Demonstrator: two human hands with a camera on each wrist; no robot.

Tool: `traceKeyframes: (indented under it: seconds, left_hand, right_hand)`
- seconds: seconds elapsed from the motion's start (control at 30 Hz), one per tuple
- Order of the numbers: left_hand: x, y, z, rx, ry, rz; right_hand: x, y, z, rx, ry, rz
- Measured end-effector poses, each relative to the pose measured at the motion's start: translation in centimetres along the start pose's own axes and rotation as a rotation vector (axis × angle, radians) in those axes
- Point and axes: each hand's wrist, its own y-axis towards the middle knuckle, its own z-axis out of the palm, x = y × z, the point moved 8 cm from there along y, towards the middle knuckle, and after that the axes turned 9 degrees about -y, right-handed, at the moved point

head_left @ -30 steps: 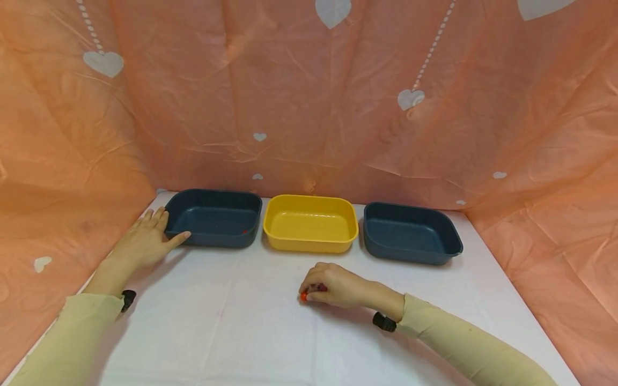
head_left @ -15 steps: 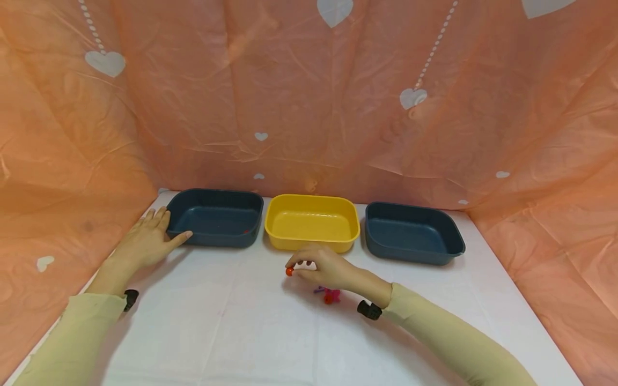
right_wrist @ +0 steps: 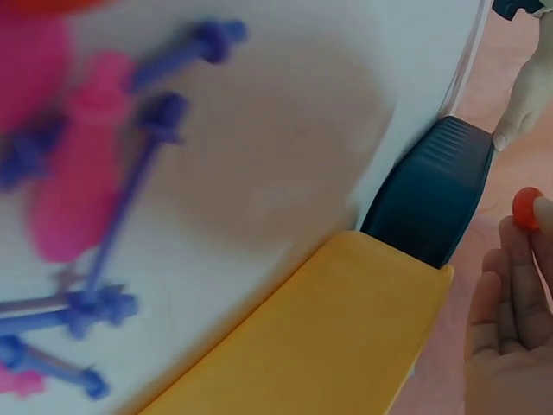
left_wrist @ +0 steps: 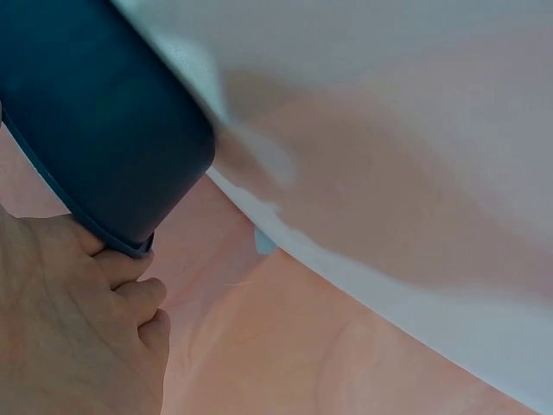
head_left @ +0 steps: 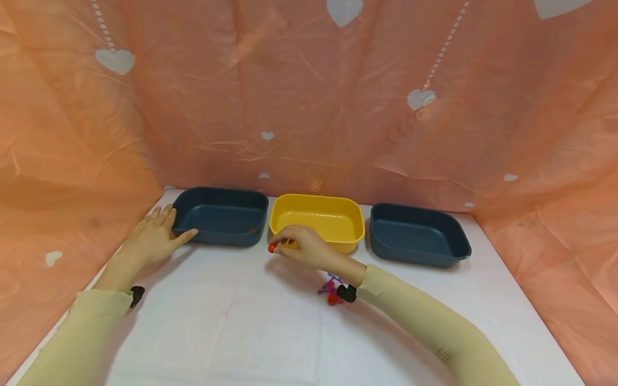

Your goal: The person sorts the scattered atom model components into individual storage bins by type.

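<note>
My right hand (head_left: 305, 247) pinches a small red ball (head_left: 272, 249) between thumb and fingertips, in front of the yellow bin's (head_left: 345, 247) near left corner. In the right wrist view that ball (right_wrist: 525, 207) shows at the fingertips, with the other fingers loosely bent. My left hand (head_left: 151, 239) rests against the left end of the left dark blue bin (head_left: 224, 237), fingers extended along its side and thumb at the front rim. The left wrist view shows those fingertips at the bin's rim (left_wrist: 112, 242). A tiny red piece (head_left: 250, 230) lies inside this bin.
Under my right wrist lies a small pile of pink and purple pieces (head_left: 328, 289) with a red one (head_left: 332, 301). Close up, the purple rods (right_wrist: 130, 194) have knobbed ends. Another dark blue bin (head_left: 415, 251) stands at the right. An orange curtain (head_left: 309, 107) backs the white table.
My right hand has lifted the red ball off the table and carried it left and away, toward the yellow bin. The pink and purple pile has come into view. My left hand stays at its bin.
</note>
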Motion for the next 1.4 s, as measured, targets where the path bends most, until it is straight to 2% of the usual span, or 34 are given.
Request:
traceKeyframes:
  seconds: [0.47, 0.73, 0.97, 1.07, 1.4]
  left_hand:
    - [0.2, 0.1, 0.1, -0.01, 0.005, 0.0]
    - [0.1, 0.1, 0.1, -0.007, 0.003, -0.004]
    - [0.1, 0.1, 0.1, -0.002, 0.009, -0.01]
    - [0.1, 0.1, 0.1, -0.005, 0.011, -0.01]
    - [0.0, 0.1, 0.0, -0.003, 0.007, -0.008]
  right_hand:
    - [-1.1, 4.6, 1.0, -0.017, 0.027, 0.085]
    - [-3.0, 6.4, 1.6, 0.032, 0.006, 0.201]
    - [-3.5, 8.3, 2.0, 0.055, 0.001, 0.197]
    - [-3.7, 8.9, 2.1, 0.059, -0.031, 0.2]
    - [-4.2, 9.7, 2.3, 0.063, -0.036, 0.259]
